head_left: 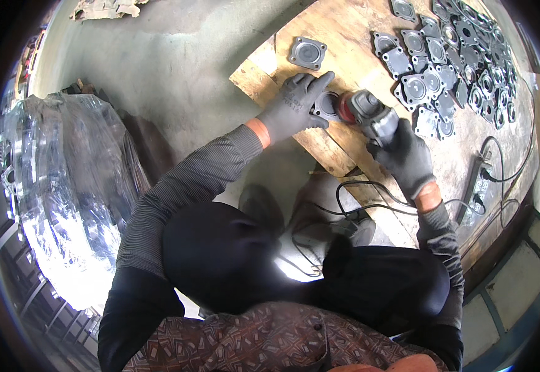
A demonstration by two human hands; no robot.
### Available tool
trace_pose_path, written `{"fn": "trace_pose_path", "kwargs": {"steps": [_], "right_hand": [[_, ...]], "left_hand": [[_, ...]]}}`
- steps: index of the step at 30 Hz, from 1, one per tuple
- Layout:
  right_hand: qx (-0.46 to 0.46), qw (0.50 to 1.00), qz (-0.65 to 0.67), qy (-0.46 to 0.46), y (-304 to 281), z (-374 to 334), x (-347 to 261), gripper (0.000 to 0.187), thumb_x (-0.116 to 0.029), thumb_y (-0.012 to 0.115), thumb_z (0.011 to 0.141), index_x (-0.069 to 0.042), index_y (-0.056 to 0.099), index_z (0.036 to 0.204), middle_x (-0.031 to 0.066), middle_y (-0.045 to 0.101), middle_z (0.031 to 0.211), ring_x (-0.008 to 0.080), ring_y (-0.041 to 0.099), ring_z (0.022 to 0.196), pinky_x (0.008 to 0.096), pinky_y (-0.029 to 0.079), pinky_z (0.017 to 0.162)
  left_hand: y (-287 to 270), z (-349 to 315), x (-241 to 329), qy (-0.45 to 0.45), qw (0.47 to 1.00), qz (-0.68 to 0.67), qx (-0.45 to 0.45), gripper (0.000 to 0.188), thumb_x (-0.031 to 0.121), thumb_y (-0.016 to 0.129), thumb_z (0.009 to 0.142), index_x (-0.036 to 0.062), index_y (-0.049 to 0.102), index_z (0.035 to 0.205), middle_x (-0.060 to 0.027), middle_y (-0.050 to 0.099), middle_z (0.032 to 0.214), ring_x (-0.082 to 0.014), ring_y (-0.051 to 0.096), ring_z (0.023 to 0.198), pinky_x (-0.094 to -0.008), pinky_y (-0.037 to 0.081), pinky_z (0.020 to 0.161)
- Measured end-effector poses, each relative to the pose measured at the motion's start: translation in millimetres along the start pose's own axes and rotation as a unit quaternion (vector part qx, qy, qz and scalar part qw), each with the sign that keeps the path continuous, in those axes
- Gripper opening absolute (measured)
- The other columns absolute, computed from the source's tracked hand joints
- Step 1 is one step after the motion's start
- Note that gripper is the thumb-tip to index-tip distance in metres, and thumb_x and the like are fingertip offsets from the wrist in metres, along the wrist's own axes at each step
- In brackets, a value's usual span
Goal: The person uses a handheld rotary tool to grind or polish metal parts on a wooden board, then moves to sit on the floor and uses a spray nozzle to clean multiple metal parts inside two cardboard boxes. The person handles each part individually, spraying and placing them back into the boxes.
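Head view: gripped flanged plate (324, 106) with left hand (298, 102), grinder (374, 116) with right hand (410, 158); saw heaped plates (448, 74) and power strip (472, 185) across table (356, 37), cable (378, 206) looping near right hand.

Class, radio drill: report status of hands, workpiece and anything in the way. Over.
Left hand holding plate. Right hand gripping grinder. Red disc at plate's right side, contact unclear. Cable looped near right hand.
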State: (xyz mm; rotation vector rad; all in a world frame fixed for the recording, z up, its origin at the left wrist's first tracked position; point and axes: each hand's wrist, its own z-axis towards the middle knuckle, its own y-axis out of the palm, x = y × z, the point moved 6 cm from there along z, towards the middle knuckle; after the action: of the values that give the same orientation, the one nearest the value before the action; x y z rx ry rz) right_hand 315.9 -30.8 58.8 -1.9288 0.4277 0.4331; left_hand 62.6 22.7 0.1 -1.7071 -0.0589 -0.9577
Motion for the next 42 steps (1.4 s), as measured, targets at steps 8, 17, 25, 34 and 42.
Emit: {"fn": "trace_pose_path", "kwargs": {"steps": [8, 17, 25, 34, 42], "right_hand": [[-0.004, 1.0, 0.01, -0.016, 3, -11, 2, 0.058, -0.047, 0.083, 0.083, -0.008, 0.053, 0.114, 0.0248, 0.074, 0.091, 0.0486, 0.072, 0.086, 0.0544, 0.057, 0.075], [0.022, 0.999, -0.002, -0.027, -3, 5, 3, 0.056, -0.049, 0.082, 0.085, -0.008, 0.053, 0.112, 0.0238, 0.074, 0.091, 0.0483, 0.072, 0.087, 0.0545, 0.057, 0.075], [0.017, 0.997, 0.069, -0.003, -10, -15, 18, 0.059, -0.045, 0.084, 0.082, -0.005, 0.057, 0.116, 0.0257, 0.075, 0.097, 0.0487, 0.072, 0.092, 0.0513, 0.057, 0.078], [0.084, 0.964, 0.246, 0.057, -36, -50, 46, 0.048, -0.028, 0.085, 0.085, 0.0, 0.059, 0.115, 0.019, 0.076, 0.098, 0.0269, 0.074, 0.086, 0.0394, 0.057, 0.08], [0.068, 0.97, 0.218, 0.081, -31, -54, 54, 0.05, -0.032, 0.083, 0.085, 0.0, 0.059, 0.114, 0.0188, 0.075, 0.095, 0.0268, 0.071, 0.083, 0.0402, 0.056, 0.079]], "left_hand": [[-1, 0, 0, 0.02, 0.999, 0.029, 0.006, 0.108, 0.04, 0.09, 0.08, 0.0094, 0.03, 0.164, -0.0212, 0.052, 0.143, -0.0396, 0.048, 0.137, -0.0507, 0.04, 0.117], [0, 0, 2, -0.001, 1.0, 0.017, -0.011, 0.108, 0.038, 0.09, 0.08, 0.0129, 0.03, 0.166, -0.0224, 0.049, 0.15, -0.0426, 0.045, 0.141, -0.0511, 0.038, 0.12], [-4, -1, 8, -0.017, 0.998, 0.062, 0.002, 0.11, 0.051, 0.089, 0.078, 0.0099, 0.034, 0.164, -0.0196, 0.055, 0.14, -0.0384, 0.048, 0.137, -0.0515, 0.039, 0.118], [-20, 9, 50, 0.025, 0.946, 0.31, -0.09, 0.096, 0.055, 0.076, 0.089, 0.0122, 0.034, 0.164, -0.0184, 0.056, 0.143, -0.0352, 0.056, 0.132, -0.0477, 0.05, 0.108], [14, 36, 44, 0.24, 0.928, 0.195, -0.208, 0.064, 0.032, 0.079, 0.087, 0.0147, 0.058, 0.145, -0.008, 0.048, 0.155, -0.0338, 0.054, 0.134, -0.0428, 0.047, 0.115]]}}
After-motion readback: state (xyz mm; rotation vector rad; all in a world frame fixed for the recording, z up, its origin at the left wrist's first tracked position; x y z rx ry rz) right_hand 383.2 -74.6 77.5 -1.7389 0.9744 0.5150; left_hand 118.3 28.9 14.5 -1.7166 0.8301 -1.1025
